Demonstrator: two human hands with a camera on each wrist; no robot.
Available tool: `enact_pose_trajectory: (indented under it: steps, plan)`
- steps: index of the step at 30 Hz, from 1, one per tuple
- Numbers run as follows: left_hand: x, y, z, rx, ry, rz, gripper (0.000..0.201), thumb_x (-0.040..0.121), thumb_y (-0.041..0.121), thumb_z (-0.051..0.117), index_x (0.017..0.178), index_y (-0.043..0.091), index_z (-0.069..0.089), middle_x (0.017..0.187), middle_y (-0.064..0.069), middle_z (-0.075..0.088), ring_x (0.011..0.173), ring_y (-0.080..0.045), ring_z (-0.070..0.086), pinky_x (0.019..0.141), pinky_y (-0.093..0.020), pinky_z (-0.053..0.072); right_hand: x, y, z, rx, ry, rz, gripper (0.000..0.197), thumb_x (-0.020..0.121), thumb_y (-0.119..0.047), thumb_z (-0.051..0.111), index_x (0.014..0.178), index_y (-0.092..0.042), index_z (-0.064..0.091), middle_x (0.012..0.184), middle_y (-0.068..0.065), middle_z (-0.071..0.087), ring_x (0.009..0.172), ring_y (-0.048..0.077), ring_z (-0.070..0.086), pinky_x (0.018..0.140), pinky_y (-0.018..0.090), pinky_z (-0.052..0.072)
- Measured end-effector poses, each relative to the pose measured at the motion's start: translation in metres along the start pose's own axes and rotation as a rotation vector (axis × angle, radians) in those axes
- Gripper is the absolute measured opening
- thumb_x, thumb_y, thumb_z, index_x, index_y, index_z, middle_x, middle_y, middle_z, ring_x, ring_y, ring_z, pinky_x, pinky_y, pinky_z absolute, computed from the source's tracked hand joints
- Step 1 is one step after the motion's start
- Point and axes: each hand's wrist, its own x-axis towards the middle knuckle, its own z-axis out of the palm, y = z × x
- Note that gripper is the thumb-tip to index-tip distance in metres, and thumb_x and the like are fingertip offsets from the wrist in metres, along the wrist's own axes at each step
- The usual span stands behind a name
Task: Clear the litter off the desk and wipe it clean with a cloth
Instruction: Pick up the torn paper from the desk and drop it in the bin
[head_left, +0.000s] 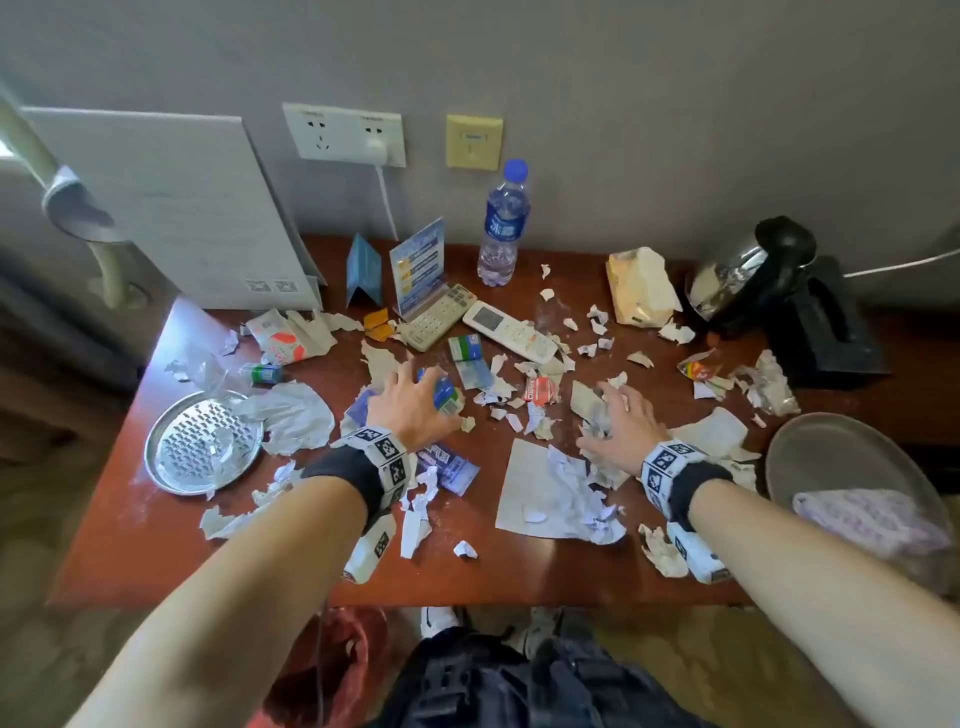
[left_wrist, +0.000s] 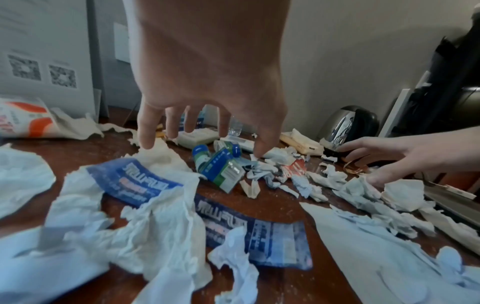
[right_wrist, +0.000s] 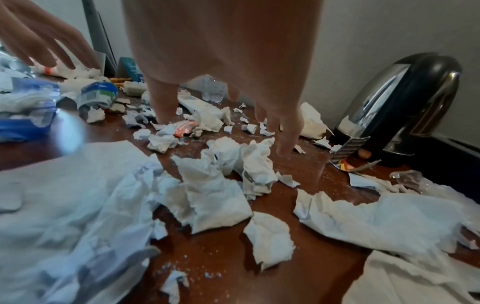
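Observation:
The red-brown desk is strewn with torn paper scraps, crumpled tissue and wrappers. My left hand hovers with spread fingers over a small blue-green box. In the left wrist view its fingertips touch tissue behind that box, without gripping it. My right hand lies spread on torn tissue, its fingertips down on the desk. A blue wrapper lies under my left wrist. A lilac cloth sits in a grey bowl at the right.
A water bottle, remote, keypad and card stands line the back. A kettle and tissue pack stand back right, and a perforated metal plate lies at left. A red bag hangs below the front edge.

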Motion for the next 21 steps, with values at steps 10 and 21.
enact_pose_trajectory:
  steps: [10, 21]
  plan:
    - [0.025, 0.001, 0.032, -0.014, -0.131, -0.099, 0.097, 0.078, 0.061, 0.067, 0.154, 0.045, 0.009, 0.164, -0.007, -0.013, 0.150, -0.036, -0.015, 0.113, -0.071, 0.016, 0.047, 0.016, 0.026, -0.169, -0.084, -0.029, 0.111, 0.078, -0.073, 0.056, 0.151, -0.032, -0.017, 0.160, 0.008, -0.020, 0.148, 0.032, -0.013, 0.113, 0.063, 0.008]
    - [0.046, 0.043, 0.049, -0.005, -0.131, -0.030, 0.102, 0.077, 0.058, 0.070, 0.155, 0.039, 0.007, 0.164, -0.005, -0.015, 0.151, -0.034, -0.009, 0.117, -0.060, 0.014, 0.069, -0.003, 0.032, -0.157, -0.048, -0.193, 0.097, 0.080, -0.073, 0.054, 0.152, -0.041, -0.002, 0.160, 0.005, -0.021, 0.147, 0.030, -0.020, 0.112, 0.065, 0.006]
